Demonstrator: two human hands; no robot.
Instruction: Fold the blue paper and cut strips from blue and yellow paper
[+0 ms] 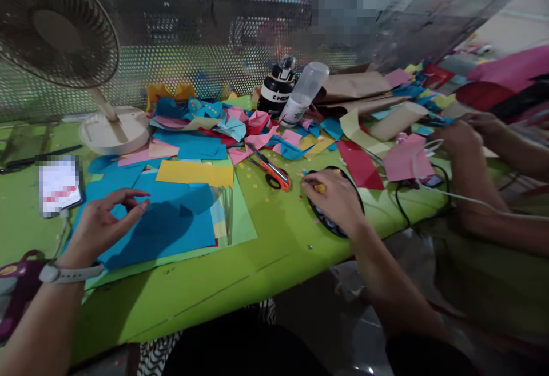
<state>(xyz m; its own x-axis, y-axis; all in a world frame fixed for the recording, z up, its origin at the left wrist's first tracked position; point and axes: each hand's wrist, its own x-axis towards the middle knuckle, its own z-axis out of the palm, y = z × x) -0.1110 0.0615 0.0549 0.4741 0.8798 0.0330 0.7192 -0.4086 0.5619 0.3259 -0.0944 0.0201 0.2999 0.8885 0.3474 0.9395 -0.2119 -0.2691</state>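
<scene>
My left hand (105,219) hovers over a blue paper sheet (171,216) on the green table (274,239), fingers loosely curled and apart, holding nothing. A white watch sits on that wrist. My right hand (334,199) rests on a round black dish (326,222), fingers closed around a small yellow object (319,188). Orange-handled scissors (270,170) lie just left of that hand. A yellow sheet (195,173) lies behind the blue one.
A white fan (60,27) stands at the back left, a phone (59,184) on the left. A black bottle (277,90) and a clear bottle (305,91) stand amid paper scraps. Another person's hands (465,133) work at the right, with white and black cables.
</scene>
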